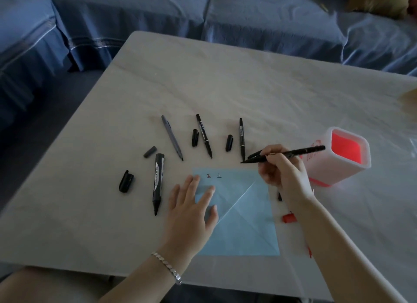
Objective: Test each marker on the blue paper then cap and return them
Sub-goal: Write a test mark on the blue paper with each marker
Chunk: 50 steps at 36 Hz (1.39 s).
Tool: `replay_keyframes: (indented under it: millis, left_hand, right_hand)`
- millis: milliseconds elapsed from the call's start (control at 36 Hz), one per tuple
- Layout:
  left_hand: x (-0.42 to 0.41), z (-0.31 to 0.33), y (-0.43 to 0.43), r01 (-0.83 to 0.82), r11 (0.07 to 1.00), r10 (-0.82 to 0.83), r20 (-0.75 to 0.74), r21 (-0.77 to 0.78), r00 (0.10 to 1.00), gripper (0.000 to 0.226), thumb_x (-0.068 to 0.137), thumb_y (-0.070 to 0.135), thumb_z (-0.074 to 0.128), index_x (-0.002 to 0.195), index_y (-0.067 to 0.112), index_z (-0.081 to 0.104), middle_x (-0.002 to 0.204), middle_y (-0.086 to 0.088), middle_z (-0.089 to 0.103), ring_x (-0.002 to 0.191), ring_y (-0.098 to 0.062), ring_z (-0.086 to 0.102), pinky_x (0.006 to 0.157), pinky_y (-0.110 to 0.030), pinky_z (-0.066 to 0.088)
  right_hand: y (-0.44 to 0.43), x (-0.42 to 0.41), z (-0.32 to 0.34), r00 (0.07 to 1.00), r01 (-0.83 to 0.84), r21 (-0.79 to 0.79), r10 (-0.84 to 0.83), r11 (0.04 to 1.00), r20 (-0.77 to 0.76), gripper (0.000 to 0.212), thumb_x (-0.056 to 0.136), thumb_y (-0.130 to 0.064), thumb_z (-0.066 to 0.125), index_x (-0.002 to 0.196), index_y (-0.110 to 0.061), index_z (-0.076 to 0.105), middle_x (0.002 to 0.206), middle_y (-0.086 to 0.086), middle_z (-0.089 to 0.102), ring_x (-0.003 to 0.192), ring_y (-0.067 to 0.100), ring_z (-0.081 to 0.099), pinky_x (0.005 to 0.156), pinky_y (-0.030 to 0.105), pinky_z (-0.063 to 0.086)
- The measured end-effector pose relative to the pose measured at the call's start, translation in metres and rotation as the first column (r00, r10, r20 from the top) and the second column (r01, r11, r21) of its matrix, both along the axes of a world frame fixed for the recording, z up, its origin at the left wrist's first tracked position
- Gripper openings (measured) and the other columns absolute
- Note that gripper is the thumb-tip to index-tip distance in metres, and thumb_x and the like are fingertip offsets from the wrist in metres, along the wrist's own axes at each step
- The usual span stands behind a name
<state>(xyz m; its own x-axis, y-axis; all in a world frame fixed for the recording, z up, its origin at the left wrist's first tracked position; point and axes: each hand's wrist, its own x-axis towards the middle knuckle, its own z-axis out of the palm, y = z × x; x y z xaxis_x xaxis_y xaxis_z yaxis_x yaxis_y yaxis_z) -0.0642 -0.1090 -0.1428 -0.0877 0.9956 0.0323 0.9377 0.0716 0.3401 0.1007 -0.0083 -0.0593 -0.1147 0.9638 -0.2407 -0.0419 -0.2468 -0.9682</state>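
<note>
**Marker in hand above the blue paper, caps scattered on the table**

My right hand (282,167) is closed around a slim black marker (286,154), fingers pinched on its barrel, tip pointing toward nine o'clock and held just past the top right corner of the blue paper (243,214); whether the tip touches the table I cannot tell. My left hand (191,203) lies open and flat, fingers spread, pressing the paper's left edge. A silver bracelet (167,266) circles that wrist.

Near the sheet's top edge sit two small written marks (214,176), one red, one darker. The paper shows diagonal fold creases and lies on a white table (225,88).

At three o'clock from the paper stands a square white cup (338,155) with a red inside; from this angle nothing shows within it.

From nine to twelve o'clock of the paper lie four uncapped markers: a thick black marker (158,183), a grey pen (172,137), and two thin black pens (203,135) (242,138). Loose caps rest beside them: a large black cap (126,181), a grey cap (150,151), and two small black caps (195,137) (229,142).

A red cap (289,218) lies just off the paper's right edge, partly behind my right forearm.
</note>
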Motion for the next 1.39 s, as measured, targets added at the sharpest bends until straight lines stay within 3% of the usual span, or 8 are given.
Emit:
replay_keyframes:
  millis: [111, 222, 333, 472, 639, 833, 1000, 1389]
  left_hand:
    - [0.001, -0.001, 0.000, -0.009, 1.000, 0.009, 0.016, 0.025, 1.000, 0.042, 0.081, 0.038, 0.041, 0.111, 0.021, 0.064, 0.126, -0.014, 0.059, 0.121, -0.028, 0.053, 0.104, -0.040, 0.026]
    - [0.001, -0.002, 0.001, -0.018, 1.000, 0.018, 0.015, 0.023, 1.000, 0.043, 0.081, 0.038, 0.041, 0.111, 0.021, 0.066, 0.126, -0.014, 0.059, 0.120, -0.029, 0.054, 0.104, -0.040, 0.026]
    - [0.001, -0.003, 0.001, -0.021, 1.000, 0.021, 0.013, 0.007, 1.000, 0.043, 0.082, 0.039, 0.041, 0.112, 0.023, 0.065, 0.127, -0.013, 0.058, 0.121, -0.029, 0.053, 0.105, -0.039, 0.024]
    - [0.000, -0.004, 0.002, -0.018, 1.000, 0.018, 0.032, 0.003, 0.999, 0.042, 0.081, 0.040, 0.042, 0.112, 0.024, 0.065, 0.128, -0.014, 0.057, 0.122, -0.029, 0.052, 0.106, -0.039, 0.024]
    - [0.000, -0.003, 0.001, -0.010, 1.000, 0.010, 0.050, 0.004, 0.999, 0.043, 0.083, 0.040, 0.042, 0.116, 0.023, 0.063, 0.131, -0.014, 0.055, 0.126, -0.029, 0.048, 0.108, -0.039, 0.021]
    - [0.000, -0.002, 0.001, -0.016, 1.000, 0.015, 0.058, 0.005, 0.998, 0.043, 0.082, 0.039, 0.042, 0.115, 0.023, 0.064, 0.131, -0.014, 0.055, 0.125, -0.029, 0.048, 0.108, -0.038, 0.020]
    - [0.001, -0.002, 0.002, -0.023, 0.999, 0.021, 0.074, 0.028, 0.997, 0.042, 0.081, 0.038, 0.043, 0.112, 0.022, 0.066, 0.129, -0.014, 0.056, 0.124, -0.029, 0.050, 0.107, -0.038, 0.022]
    - [0.000, -0.003, 0.002, -0.031, 0.999, 0.029, 0.070, 0.027, 0.997, 0.042, 0.081, 0.039, 0.043, 0.112, 0.022, 0.066, 0.130, -0.014, 0.055, 0.124, -0.029, 0.049, 0.107, -0.039, 0.023]
  right_hand:
    - [-0.003, -0.009, -0.014, 1.000, -0.015, 0.021, 0.015, 1.000, -0.022, 0.030, 0.089, 0.009, 0.040, 0.076, -0.009, 0.059, 0.052, 0.003, 0.066, 0.044, 0.010, 0.057, 0.041, 0.016, 0.040]
    - [-0.003, -0.024, -0.029, 0.993, -0.048, 0.053, 0.042, 0.997, 0.111, 0.020, 0.089, 0.001, 0.052, 0.077, -0.013, 0.059, 0.060, -0.001, 0.066, 0.050, 0.007, 0.061, 0.046, 0.017, 0.046]
    - [0.001, -0.038, -0.044, 0.951, 0.096, 0.136, -0.131, 0.986, 0.278, 0.022, 0.080, -0.020, 0.070, 0.064, -0.015, 0.057, 0.046, -0.006, 0.057, 0.039, 0.001, 0.049, 0.042, 0.015, 0.039]
    - [0.002, -0.048, -0.061, 0.862, 0.270, 0.219, -0.337, 0.938, 0.379, 0.027, 0.077, -0.020, 0.071, 0.060, -0.009, 0.054, 0.047, 0.000, 0.053, 0.040, 0.005, 0.048, 0.048, 0.019, 0.040]
    - [0.000, -0.049, -0.073, 0.808, 0.345, 0.297, -0.442, 0.891, 0.388, 0.025, 0.074, -0.004, 0.063, 0.054, -0.006, 0.048, 0.041, -0.008, 0.042, 0.041, 0.001, 0.040, 0.044, 0.009, 0.032]
    - [0.002, -0.049, -0.074, 0.801, 0.321, 0.304, -0.428, 0.897, 0.418, 0.031, 0.074, -0.008, 0.064, 0.051, -0.015, 0.044, 0.046, -0.002, 0.045, 0.048, 0.011, 0.040, 0.051, 0.022, 0.036]
    - [0.001, -0.048, -0.076, 0.792, 0.325, 0.324, -0.443, 0.888, 0.420, 0.023, 0.074, -0.007, 0.063, 0.056, -0.003, 0.049, 0.045, -0.003, 0.043, 0.045, 0.009, 0.037, 0.047, 0.013, 0.032]
    - [0.002, -0.047, -0.078, 0.814, 0.335, 0.309, -0.438, 0.890, 0.382, 0.036, 0.070, -0.002, 0.062, 0.048, -0.018, 0.038, 0.038, -0.014, 0.045, 0.043, 0.005, 0.037, 0.044, 0.012, 0.031]
